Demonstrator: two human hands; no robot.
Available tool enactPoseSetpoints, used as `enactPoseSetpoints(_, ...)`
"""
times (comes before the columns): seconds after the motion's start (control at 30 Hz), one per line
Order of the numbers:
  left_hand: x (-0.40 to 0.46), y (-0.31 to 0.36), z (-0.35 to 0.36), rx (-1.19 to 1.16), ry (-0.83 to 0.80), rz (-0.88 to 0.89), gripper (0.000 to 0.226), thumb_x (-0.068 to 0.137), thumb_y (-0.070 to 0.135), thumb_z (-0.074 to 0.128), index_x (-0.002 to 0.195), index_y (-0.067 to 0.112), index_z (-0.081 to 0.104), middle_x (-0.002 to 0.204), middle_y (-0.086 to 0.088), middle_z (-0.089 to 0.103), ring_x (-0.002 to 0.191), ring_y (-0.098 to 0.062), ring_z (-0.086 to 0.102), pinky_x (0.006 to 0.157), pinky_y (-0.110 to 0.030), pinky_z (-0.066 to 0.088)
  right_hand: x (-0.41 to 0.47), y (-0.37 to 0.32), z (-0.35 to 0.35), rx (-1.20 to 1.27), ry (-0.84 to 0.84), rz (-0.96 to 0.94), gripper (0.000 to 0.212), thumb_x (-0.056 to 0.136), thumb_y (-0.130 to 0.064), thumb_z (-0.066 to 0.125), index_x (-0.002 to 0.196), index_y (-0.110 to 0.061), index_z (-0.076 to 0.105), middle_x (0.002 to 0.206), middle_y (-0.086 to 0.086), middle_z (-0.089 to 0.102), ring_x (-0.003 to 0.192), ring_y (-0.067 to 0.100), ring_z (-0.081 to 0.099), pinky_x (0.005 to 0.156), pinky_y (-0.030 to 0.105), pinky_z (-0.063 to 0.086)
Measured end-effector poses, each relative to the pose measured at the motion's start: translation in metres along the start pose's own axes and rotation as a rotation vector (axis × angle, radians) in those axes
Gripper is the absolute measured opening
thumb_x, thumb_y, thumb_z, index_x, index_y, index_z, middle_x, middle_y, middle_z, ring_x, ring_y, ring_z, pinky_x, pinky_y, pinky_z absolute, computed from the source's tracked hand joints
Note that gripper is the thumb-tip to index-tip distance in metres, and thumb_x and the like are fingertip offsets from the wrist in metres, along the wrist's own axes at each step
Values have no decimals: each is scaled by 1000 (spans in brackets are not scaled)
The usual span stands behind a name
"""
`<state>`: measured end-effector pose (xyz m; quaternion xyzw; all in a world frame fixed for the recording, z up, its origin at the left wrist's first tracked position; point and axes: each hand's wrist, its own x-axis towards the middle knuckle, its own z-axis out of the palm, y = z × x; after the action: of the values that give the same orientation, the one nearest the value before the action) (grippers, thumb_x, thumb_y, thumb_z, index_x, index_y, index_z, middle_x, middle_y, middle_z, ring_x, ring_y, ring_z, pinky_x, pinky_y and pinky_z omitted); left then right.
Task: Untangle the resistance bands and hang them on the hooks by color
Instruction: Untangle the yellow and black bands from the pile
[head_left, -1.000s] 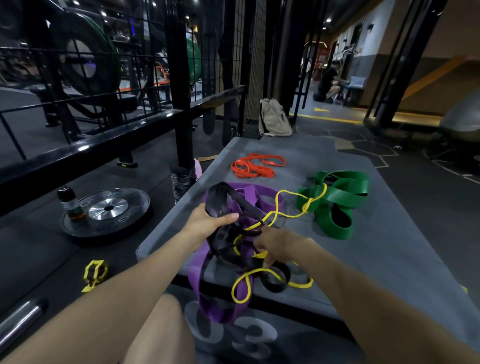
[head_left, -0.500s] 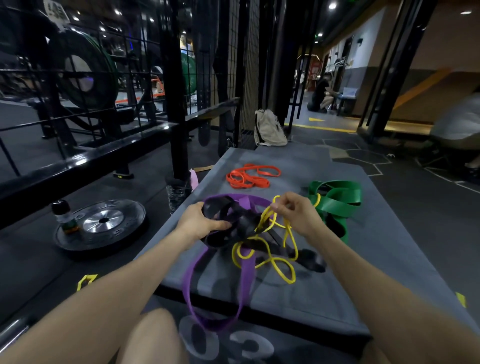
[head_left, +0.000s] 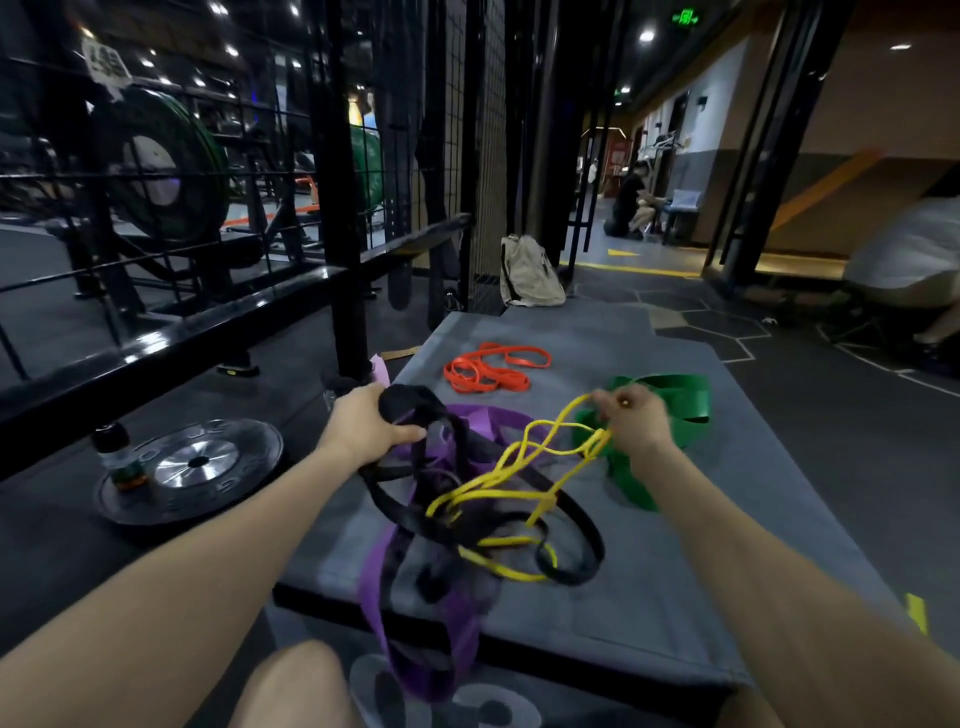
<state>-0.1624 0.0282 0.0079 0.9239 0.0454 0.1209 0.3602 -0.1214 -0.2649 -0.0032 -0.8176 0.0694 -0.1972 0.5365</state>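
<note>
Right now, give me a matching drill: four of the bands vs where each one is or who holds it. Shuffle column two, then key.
Bands:
1. yellow band
2. black band
3. orange band
4. green band

States:
A. lies alone at the mat's far end
B. gripped by the left hand
C. behind the right hand, on the mat
D. pinched and lifted by the right hand

Pairs: 1-D, 2-B, 3-A, 4-C

Gym interior. Black steel rack, green bumper plates, floor weight plate. Grey padded plyo box, rubber flooring.
</note>
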Motion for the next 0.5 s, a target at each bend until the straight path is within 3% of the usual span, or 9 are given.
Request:
enactPoseSetpoints(0.1, -2, 7, 8, 60, -30, 68, 37, 68, 32, 82, 87, 22, 52, 74, 9, 57, 74, -13, 53, 63, -24, 39, -5, 27, 8, -192, -37, 25, 19, 87, -18, 64, 78, -6, 52, 72, 13, 51, 68, 22, 45, 57, 27, 31)
enactPoseSetpoints(0.2, -3, -4, 5, 119, -20, 38, 38, 68, 32, 81, 92, 19, 54, 82, 4, 58, 83, -18, 56, 71, -27, 40, 10, 42, -8, -14, 175, 248, 30, 89, -25, 58, 74, 1, 55, 78, 21, 56, 72, 27, 50, 61, 35, 39)
enactPoseSetpoints(0.3, -3, -9, 7, 117, 8, 1, 38, 68, 31, 80, 92, 15, 56, 87, -3, 61, 90, -25, 59, 69, -28, 39, 12, 45, -28, 36, 333, 404, 33, 92, -26, 52, 103, 6, 52, 104, 28, 61, 95, 38, 60, 84, 43, 47)
enactPoseSetpoints(0.37, -5, -3, 14, 90, 4, 11, 38, 71, 30, 79, 99, 14, 59, 95, -6, 64, 93, -26, 59, 70, -27, 37, -2, 44, -27, -270, 155, 314, 33, 93, -22, 52, 110, 6, 52, 115, 29, 59, 108, 43, 56, 87, 43, 45)
enactPoseSetpoints(0.43, -6, 3, 21, 64, 3, 11, 46, 73, 31, 78, 109, 10, 59, 102, -7, 65, 100, -27, 59, 71, -25, 36, -19, 41, -17, -600, -107, 170, 32, 90, -23, 54, 108, 3, 59, 116, 25, 60, 109, 41, 57, 85, 40, 46)
enactPoseSetpoints(0.5, -5, 3, 25, 37, 1, -4, 53, 74, 33, 77, 117, 10, 56, 110, -8, 65, 105, -27, 58, 73, -25, 36, -33, 37, -6, -820, -253, 86, 30, 90, -19, 49, 112, -3, 60, 123, 18, 54, 109, 37, 58, 87, 38, 47)
